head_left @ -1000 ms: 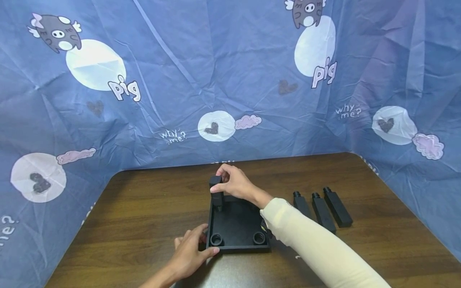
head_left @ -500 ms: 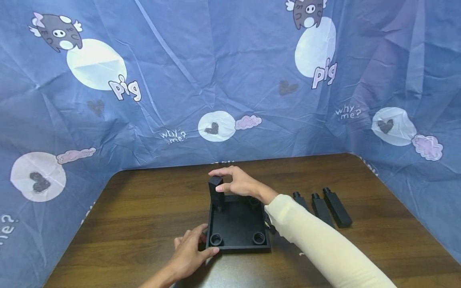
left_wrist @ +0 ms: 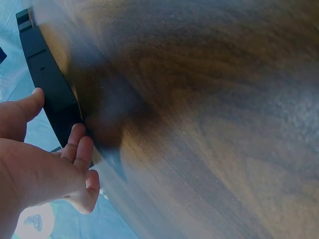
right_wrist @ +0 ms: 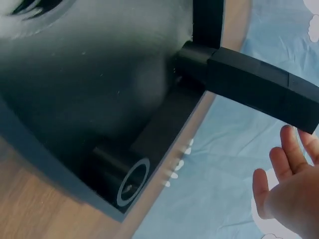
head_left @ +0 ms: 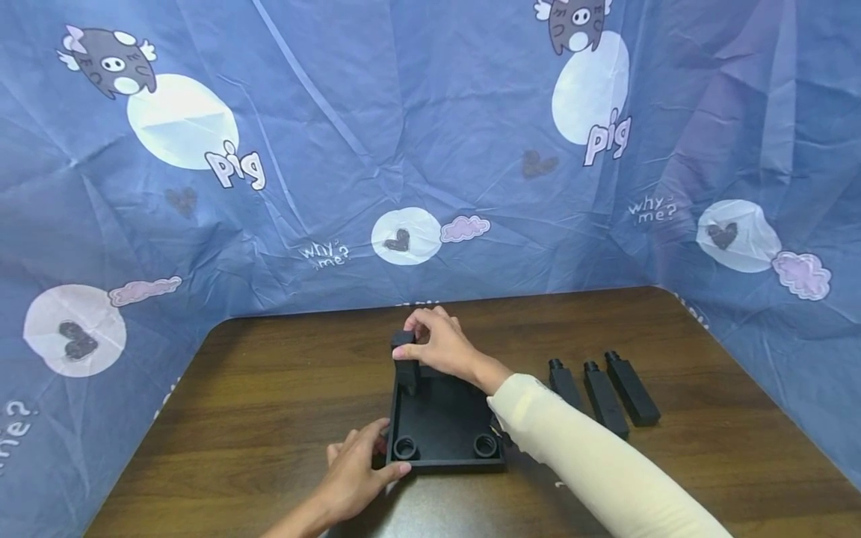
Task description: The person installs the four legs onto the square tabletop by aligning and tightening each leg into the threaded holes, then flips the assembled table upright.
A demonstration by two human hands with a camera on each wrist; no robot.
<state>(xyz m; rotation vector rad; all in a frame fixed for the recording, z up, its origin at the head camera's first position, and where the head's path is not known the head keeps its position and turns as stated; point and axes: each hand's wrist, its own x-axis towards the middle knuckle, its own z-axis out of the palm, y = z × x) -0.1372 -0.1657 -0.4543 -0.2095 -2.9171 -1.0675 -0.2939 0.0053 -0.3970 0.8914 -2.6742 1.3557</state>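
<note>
Wooden surface, blue cloth: one tray gripped by left hand, one post by right hand; three posts right of tray.

Brown wood-grain table w/ rounded far corners, dk. streaks, glare at btm. of head view; blurry in L wrist view. Creased blue fabric backdrop hangs behind & on both sides; looks paler in wrist views. Printed on it: dk. grey winged cartoon pigs up top, one L, one R (R one cut off by frame edge); lg. white discs just below; puffy white "pig" lettering; lower, sm. grey hearts, some on white rounds, w/ pinkish clouds alongside, + thin white "why me?" text.
</note>
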